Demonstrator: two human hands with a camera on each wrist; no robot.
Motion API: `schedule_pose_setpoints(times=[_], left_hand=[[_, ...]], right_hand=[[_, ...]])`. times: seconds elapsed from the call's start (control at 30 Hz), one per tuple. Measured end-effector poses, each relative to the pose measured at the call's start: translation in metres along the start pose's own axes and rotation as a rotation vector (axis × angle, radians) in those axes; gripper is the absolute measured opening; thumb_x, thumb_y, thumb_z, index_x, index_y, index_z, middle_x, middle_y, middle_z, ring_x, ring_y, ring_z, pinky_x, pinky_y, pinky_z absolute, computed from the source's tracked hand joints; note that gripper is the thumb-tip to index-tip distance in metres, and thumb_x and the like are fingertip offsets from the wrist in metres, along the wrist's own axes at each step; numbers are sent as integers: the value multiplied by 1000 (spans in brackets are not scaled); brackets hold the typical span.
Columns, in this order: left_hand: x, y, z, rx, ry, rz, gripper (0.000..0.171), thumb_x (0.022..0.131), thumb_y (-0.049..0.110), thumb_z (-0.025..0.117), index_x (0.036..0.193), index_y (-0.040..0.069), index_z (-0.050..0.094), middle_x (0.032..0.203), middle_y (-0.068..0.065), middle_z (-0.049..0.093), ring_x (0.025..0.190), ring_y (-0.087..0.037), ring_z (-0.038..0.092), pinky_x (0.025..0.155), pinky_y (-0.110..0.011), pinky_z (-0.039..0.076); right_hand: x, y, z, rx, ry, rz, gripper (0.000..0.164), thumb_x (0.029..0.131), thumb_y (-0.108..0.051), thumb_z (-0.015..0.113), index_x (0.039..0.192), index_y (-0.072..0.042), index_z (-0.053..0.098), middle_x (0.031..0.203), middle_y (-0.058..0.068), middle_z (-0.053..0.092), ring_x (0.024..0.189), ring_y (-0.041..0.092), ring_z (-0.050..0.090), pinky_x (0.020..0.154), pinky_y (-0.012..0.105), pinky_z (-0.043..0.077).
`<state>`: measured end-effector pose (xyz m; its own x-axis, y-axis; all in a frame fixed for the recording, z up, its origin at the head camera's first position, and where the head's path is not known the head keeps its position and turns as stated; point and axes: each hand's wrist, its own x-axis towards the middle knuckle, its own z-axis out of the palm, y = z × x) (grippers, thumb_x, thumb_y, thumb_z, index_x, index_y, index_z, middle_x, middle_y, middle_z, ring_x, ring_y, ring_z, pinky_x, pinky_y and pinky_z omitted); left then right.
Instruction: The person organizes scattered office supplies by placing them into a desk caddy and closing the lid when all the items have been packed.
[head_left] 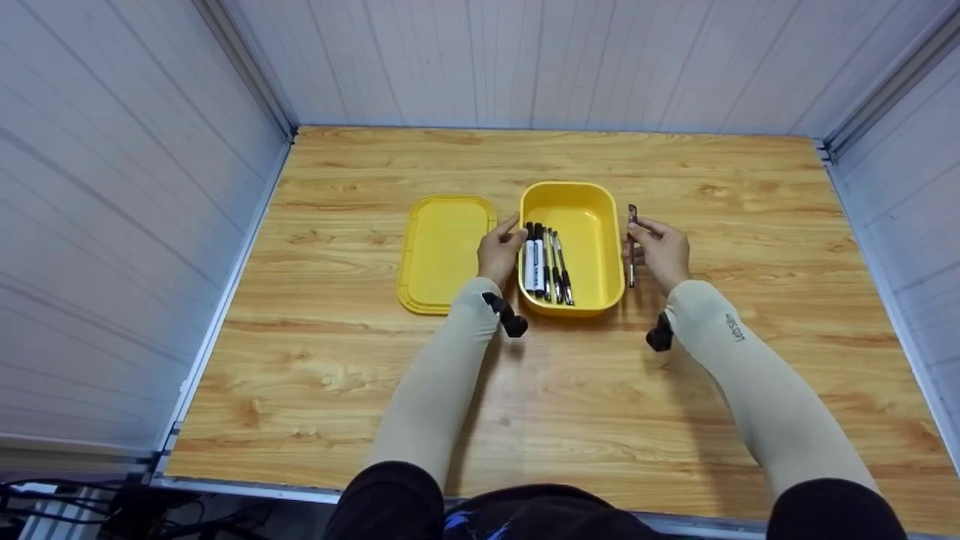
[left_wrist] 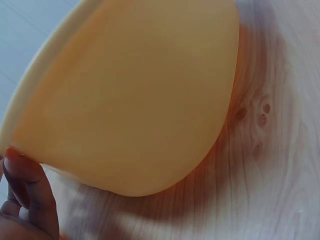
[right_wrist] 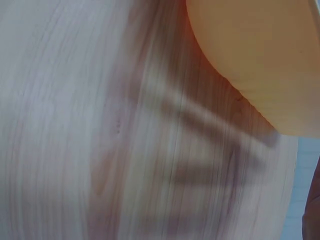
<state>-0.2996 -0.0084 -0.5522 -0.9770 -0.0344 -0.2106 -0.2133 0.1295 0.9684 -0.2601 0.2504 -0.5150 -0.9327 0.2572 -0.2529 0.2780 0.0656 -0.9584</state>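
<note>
A yellow plastic box [head_left: 589, 262] stands with its open side up. Inside, along its left wall, lie two black-and-white markers [head_left: 534, 262] and several slim pens [head_left: 556, 270] side by side. My left hand [head_left: 499, 253] grips the box's left rim, thumb at the top edge and fingers outside; in the left wrist view its fingertips meet the rim of the yellow box [left_wrist: 140, 100]. Just right of the box, my right hand [head_left: 664, 251] pinches a dark pen [head_left: 632, 247] between thumb and fingers, the pen pointing lengthwise away from me. In the right wrist view that pen is out of sight.
A flat yellow lid [head_left: 446, 255] lies on the wooden table [head_left: 315, 360] left of the box, partly behind my left hand. Pale panels [head_left: 480, 60] wall the table at the back and both sides. Dark cables [head_left: 195, 521] hang below the front left corner.
</note>
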Motion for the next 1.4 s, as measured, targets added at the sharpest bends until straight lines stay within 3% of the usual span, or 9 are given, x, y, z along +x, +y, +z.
schedule_pose_setpoints(times=[0.17, 0.4, 0.6, 0.83, 1.2, 1.4], left_hand=[[0, 0, 0, -4, 1, 16, 42, 98, 21, 63, 140, 20, 58, 109, -10, 68, 95, -15, 60, 83, -25, 50], [-1, 1, 0, 39, 8, 32, 42, 97, 22, 63, 139, 20, 58, 111, -11, 69, 96, -15, 60, 83, -25, 49], [-1, 2, 0, 4, 3, 14, 42, 97, 22, 63, 139, 20, 58, 112, -10, 69, 98, -16, 61, 87, -26, 50], [0, 0, 1, -29, 3, -4, 42, 98, 20, 62, 140, 22, 57, 112, -8, 69, 100, -16, 61, 89, -27, 50], [-1, 0, 1, 2, 14, 8, 41, 97, 20, 63, 138, 20, 59, 109, -10, 70, 96, -17, 62, 85, -25, 50], [-2, 1, 1, -1, 4, 17, 41, 98, 20, 63, 139, 20, 58, 107, -12, 69, 93, -16, 61, 83, -25, 49]], right_hand=[[-9, -11, 6, 69, -27, 24, 44, 97, -20, 63, 136, 0, 58, 84, 6, 73, 57, 15, 68, 57, 27, 57], [-17, -22, 11, 93, -50, 56, 43, 96, -19, 64, 134, 1, 59, 85, 8, 74, 59, 15, 68, 58, 28, 58], [-18, -22, 13, 105, -59, 55, 44, 97, -17, 63, 135, 2, 57, 88, 11, 74, 59, 15, 68, 58, 28, 58], [-20, -24, 16, 105, -70, 48, 44, 97, -17, 62, 136, 4, 55, 82, 5, 73, 59, 15, 68, 59, 28, 58], [-25, -27, 21, 71, -84, 47, 45, 98, -19, 61, 138, 1, 55, 87, 6, 72, 63, 16, 69, 62, 28, 58], [-17, -21, 27, 84, -83, 41, 45, 97, -21, 62, 136, 1, 57, 88, 7, 72, 63, 16, 69, 62, 28, 59]])
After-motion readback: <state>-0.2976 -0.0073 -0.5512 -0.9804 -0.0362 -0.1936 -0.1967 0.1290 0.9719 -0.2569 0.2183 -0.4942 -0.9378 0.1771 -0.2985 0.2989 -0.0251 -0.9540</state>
